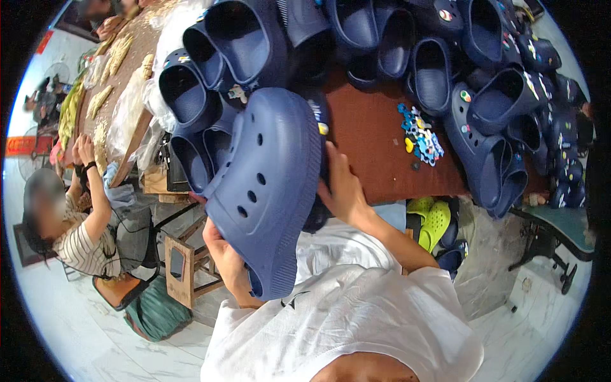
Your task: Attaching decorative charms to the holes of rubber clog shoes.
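A large navy foam clog (267, 159) is raised in front of me, tilted, its side holes and ribbed sole edge toward me. My left hand (224, 258) is closed round its lower left side, the fingers partly hidden behind it. Close behind it is a second navy clog (319, 121) with small charms, mostly covered by the first. My right hand (347, 188) is closed on the right edge of this second clog, its fingertips partly hidden. A pile of small blue, white and yellow shoe charms (420, 137) lies on the brown table (363, 146).
Many navy clogs (433, 73) are heaped along the table's far and right sides. Lime-green clogs (436, 223) sit below the table edge. To the left are a wooden stool (180, 270), a seated person (83, 229) and another table (137, 41) with pale pieces.
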`<state>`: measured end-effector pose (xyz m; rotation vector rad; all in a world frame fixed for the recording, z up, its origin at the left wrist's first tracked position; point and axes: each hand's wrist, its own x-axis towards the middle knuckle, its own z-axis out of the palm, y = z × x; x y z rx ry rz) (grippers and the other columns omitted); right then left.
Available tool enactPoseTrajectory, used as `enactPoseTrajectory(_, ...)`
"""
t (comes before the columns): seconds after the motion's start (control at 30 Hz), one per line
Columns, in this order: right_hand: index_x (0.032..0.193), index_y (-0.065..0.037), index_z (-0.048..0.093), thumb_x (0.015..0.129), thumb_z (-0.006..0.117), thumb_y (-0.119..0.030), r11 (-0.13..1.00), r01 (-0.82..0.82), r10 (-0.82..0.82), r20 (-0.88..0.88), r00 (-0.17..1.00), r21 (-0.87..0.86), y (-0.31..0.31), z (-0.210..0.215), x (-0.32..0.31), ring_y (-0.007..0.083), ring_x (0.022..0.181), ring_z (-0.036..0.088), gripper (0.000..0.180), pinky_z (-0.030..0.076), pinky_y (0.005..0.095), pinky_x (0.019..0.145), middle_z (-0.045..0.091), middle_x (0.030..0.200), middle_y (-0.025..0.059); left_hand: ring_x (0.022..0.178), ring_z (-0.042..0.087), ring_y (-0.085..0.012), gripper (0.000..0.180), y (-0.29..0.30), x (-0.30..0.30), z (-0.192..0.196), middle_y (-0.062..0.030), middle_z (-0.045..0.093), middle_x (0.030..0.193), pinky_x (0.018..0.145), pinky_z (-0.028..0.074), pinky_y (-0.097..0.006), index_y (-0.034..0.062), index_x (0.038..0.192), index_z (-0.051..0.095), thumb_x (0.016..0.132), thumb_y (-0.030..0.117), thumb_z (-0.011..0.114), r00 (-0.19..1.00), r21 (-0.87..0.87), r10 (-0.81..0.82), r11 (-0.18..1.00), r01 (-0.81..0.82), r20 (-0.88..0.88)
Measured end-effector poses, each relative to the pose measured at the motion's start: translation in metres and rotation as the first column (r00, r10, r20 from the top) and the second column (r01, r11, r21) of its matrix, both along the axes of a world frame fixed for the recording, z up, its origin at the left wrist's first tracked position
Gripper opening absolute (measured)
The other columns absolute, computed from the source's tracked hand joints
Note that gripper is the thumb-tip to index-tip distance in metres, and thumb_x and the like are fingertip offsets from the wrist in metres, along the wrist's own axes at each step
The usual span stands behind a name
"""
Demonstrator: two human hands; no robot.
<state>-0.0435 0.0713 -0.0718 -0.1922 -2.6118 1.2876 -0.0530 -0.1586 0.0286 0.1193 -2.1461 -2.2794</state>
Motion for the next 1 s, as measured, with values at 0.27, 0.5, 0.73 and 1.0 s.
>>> enactPoseTrajectory(0.27, 0.145, 0.003, 0.027, 0.090, 0.062, -0.011, 0.909, -0.195, 0.178, -0.079, 0.981, -0.369, -0.007, -0.022, -0.009, 0.0410, 0.094, 0.061, 0.067, 0.052, 0.0460, 0.084, 0.052, 0.114, 0.0245, 0.102, 0.060, -0.0140, 0.035, 0.040, 0.007, 0.006, -0.0095, 0.062, 0.118, 0.090, 0.046, -0.027, -0.0075, 0.117, 0.060, 0.083, 0.001, 0.062, 0.983, -0.181, -0.139, 0.977, 0.116, -0.122)
enactPoseTrajectory(0.5, 0.134, 0.003, 0.043, 0.093, 0.059, -0.007, 0.904, -0.064, -0.009, -0.168, 0.986, -0.423, 0.061, -0.063, 0.031, 0.0301, 0.095, 0.061, 0.046, 0.052, 0.0385, 0.084, 0.059, 0.111, 0.0169, 0.094, 0.057, -0.0308, 0.044, 0.102, 0.011, 0.043, -0.0163, 0.058, 0.100, 0.088, 0.044, -0.035, -0.0015, 0.125, 0.062, 0.082, 0.007, 0.063, 0.855, -0.678, -0.481, 0.696, 0.238, -0.193)
enactPoseTrajectory(0.73, 0.124, 0.003, 0.053, 0.095, 0.057, -0.005, 0.885, 0.299, -0.357, -0.107, 0.928, -0.356, 0.132, -0.094, 0.129, 0.0218, 0.094, 0.061, 0.031, 0.051, 0.0329, 0.082, 0.062, 0.109, 0.0116, 0.070, 0.054, -0.0272, 0.052, 0.157, 0.018, -0.014, -0.0135, 0.045, 0.088, 0.065, 0.048, -0.034, 0.0102, 0.136, 0.057, 0.085, 0.000, 0.064, 0.806, -0.607, -0.546, 0.727, 0.319, -0.229)
enactPoseTrajectory(1.0, 0.112, 0.000, 0.062, 0.100, 0.053, -0.008, 0.720, 0.442, -0.449, 0.126, 0.884, -0.534, 0.131, -0.060, 0.149, 0.0100, 0.084, 0.062, 0.017, 0.050, 0.0243, 0.075, 0.065, 0.098, 0.0052, 0.079, 0.057, -0.0326, 0.049, 0.189, -0.004, -0.092, -0.0169, 0.050, 0.094, 0.072, 0.049, -0.036, 0.0087, 0.135, 0.057, 0.087, 0.002, 0.061, 0.829, -0.650, -0.452, 0.745, 0.147, -0.331)
